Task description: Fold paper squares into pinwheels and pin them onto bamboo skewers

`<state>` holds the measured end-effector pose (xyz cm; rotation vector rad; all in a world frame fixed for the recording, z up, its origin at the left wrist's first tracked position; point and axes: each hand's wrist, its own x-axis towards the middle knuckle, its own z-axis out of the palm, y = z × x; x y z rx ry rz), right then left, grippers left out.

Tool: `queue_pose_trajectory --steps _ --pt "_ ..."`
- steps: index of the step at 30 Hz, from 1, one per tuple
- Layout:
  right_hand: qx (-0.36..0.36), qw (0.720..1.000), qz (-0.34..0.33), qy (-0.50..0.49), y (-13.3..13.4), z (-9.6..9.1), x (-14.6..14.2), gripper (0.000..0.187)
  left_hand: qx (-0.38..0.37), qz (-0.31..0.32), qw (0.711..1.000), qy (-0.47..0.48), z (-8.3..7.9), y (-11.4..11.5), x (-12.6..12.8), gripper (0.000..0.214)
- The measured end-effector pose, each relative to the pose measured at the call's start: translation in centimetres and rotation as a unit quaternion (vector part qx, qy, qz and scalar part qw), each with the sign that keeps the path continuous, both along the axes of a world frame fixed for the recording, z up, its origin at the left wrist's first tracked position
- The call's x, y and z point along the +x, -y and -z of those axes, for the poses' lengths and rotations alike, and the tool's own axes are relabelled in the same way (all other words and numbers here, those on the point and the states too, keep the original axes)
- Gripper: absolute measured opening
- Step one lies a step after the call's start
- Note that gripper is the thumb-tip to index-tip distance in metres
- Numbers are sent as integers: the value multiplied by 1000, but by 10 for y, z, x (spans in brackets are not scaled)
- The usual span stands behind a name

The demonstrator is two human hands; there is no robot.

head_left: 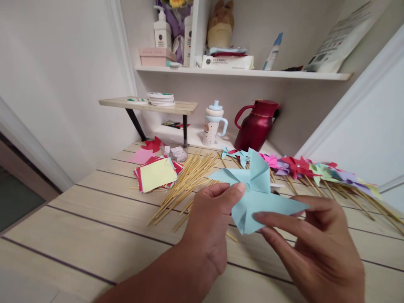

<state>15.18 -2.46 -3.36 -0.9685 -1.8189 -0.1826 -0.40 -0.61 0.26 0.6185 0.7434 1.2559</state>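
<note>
A light blue paper pinwheel (252,185) is held up above the table between both hands, its blades partly folded in toward the centre. My left hand (214,219) pinches it from the left, thumb pressed near the middle. On the right, my right hand (315,235) has its thumb and fingers closed on the lower right blade. Behind the hands lies a loose pile of thin wooden sticks (186,176). Left of that is a stack of coloured paper squares (158,174) with a yellow one on top. Finished pinwheels on sticks (298,166) lie in a row at the right.
A red thermos jug (257,126) and a white-and-blue cup (213,126) stand at the back. A small raised shelf (179,107) carries rolls of tape (160,99). Near its leg sits a clear box (176,152). A white wall shelf (252,73) spans above.
</note>
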Motion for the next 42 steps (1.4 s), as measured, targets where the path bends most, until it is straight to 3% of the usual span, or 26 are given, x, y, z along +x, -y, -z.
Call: queue_pose_trajectory --steps 4,11,13,23,42 --pt "-10 1000 -11 -11 -11 5 2 15 2 -9 1000 -14 2 -1 1 29" --pt "-98 990 -24 -100 -28 15 1 2 18 -36 997 -68 14 -7 4 27" --pt "-110 986 -17 -123 -29 16 1 5 22 -48 995 -90 16 -9 4 27" --pt "-92 986 4 -140 -22 8 1 9 35 -104 980 -167 18 -13 6 24" --pt "-136 975 29 -171 -25 0 1 16 38 -60 978 -198 16 -8 7 24"
